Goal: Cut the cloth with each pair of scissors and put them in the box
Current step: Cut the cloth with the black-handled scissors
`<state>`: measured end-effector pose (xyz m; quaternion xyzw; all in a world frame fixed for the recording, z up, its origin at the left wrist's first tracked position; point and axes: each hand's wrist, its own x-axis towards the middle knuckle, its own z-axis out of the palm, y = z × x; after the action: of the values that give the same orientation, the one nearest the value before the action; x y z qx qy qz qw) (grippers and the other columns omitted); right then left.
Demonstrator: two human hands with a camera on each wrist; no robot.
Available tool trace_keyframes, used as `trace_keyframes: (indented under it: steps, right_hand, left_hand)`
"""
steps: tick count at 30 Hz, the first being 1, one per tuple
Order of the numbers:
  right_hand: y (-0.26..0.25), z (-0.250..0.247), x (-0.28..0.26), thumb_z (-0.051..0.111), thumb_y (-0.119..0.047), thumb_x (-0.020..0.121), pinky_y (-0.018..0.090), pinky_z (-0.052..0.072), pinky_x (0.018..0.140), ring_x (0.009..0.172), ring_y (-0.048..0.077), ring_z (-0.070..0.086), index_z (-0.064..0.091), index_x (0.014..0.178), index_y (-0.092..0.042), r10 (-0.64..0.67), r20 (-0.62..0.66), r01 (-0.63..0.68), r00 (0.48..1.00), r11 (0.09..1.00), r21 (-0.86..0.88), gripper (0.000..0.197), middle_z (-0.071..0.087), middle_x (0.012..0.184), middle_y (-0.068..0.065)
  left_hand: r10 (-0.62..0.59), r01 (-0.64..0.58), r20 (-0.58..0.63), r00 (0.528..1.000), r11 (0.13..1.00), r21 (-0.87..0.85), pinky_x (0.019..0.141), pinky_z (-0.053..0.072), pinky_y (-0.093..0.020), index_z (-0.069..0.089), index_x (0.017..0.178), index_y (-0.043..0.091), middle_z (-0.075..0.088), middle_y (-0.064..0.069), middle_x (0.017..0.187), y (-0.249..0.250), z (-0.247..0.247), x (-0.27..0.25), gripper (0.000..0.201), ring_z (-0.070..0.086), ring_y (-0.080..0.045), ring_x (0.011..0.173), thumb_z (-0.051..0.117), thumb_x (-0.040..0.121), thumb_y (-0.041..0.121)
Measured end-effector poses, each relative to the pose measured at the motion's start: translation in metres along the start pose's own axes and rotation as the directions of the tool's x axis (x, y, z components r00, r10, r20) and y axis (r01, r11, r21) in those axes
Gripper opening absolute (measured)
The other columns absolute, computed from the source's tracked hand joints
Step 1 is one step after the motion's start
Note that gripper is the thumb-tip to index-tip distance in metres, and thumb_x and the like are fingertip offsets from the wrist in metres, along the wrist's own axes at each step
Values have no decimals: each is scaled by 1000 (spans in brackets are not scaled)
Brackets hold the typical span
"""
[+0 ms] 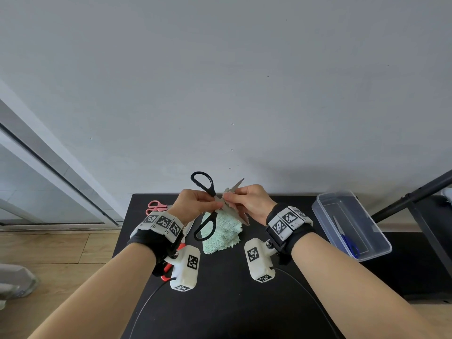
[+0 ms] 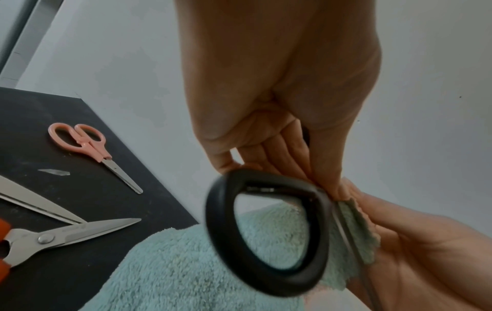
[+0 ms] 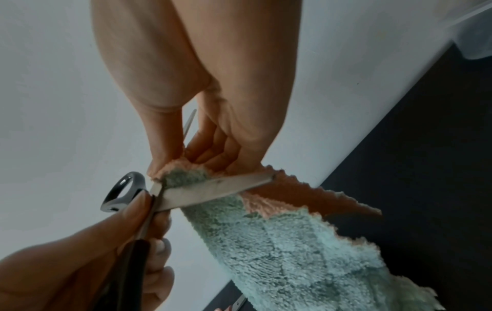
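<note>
L hand [image 1: 193, 204] pinches black scissors [image 1: 205, 206] near pivot, loops free, blades apart; R hand [image 1: 249, 201] pinches cloth [image 3: 279, 237] edge at the blades, held above table [image 1: 244, 302]. Box [image 1: 381, 237] to R. Risk: R fingertips [image 3: 155, 170] by blade get nicked; cloth may slip w/o tension.

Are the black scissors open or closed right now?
Open. The black scissors have their two handle loops spread far apart, and the blades straddle the cloth.

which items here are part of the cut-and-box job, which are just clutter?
Job: black scissors, cloth, pink scissors, orange scissors, blue scissors, box.
Clutter: black stand, cables.
</note>
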<state>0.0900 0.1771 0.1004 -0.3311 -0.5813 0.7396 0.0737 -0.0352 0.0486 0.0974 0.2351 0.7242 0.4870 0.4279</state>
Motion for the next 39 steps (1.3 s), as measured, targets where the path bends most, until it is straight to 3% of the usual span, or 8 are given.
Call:
trace_keyframes:
  steps: [6,16,20,24,28,31,36,39]
  right_hand:
    - [7,-1,3,66,-1,84,19,48,55,52,12,59,65,68,0,16,-14,-15,1000,998,67,16,60,51,1]
    - [5,-20,13,70,-10,83,25,43,56,51,18,47,58,54,-4,-13,-235,37,972,995,97,32,51,51,6]
    - [-7,-42,10,69,-8,84,27,38,55,53,17,43,64,72,6,-65,-237,76,969,996,40,19,51,57,5]
    - [-8,-42,4,69,-5,84,20,40,50,52,12,48,66,85,1,-47,-157,40,986,998,-47,7,55,62,5]
    - [2,-38,5,70,-5,82,24,49,57,59,18,54,64,100,4,8,-168,-18,986,998,-57,21,62,72,11]
    - [10,-36,3,72,-10,82,40,44,72,72,28,53,67,89,-2,18,-134,-37,991,989,-145,11,62,73,13]
    - [19,-29,-2,74,-13,81,18,47,71,70,8,59,70,98,-4,8,-113,-52,994,920,-389,21,65,80,0]
    - [20,-23,-7,76,-9,78,22,50,73,74,11,62,69,98,-6,7,-87,-43,996,911,-411,22,67,83,1]
  left_hand:
    - [17,-17,7,1000,998,53,69,46,-11,74,72,15,74,2,74,-6,-4,-3,5,66,-1,69,78,76,14]
    - [-19,19,-2,1000,996,91,59,44,-5,74,79,8,73,3,70,-15,-12,-12,5,64,3,61,76,77,13]
    - [-54,65,-91,994,990,123,71,53,-22,76,79,11,74,-5,77,-30,-25,-14,9,64,-9,69,80,74,18]
    - [-33,42,-189,981,998,42,48,41,-7,75,82,10,67,5,62,-28,-23,-14,11,50,2,47,79,75,18]
    - [-49,30,-179,983,993,-110,53,44,-12,72,89,3,71,-7,76,-18,-22,-10,20,58,-1,53,80,73,12]
    - [-41,10,-140,989,977,-213,56,44,-16,71,94,7,72,-9,80,-12,-23,-7,21,62,-14,68,78,74,7]
    - [-38,-6,-152,988,960,-281,61,43,-24,65,97,10,72,-16,81,-12,-28,-4,33,57,-23,75,82,68,13]
    - [-37,-22,-186,982,952,-307,67,44,-28,61,103,6,72,-16,80,-13,-31,-5,38,63,-22,72,81,70,11]
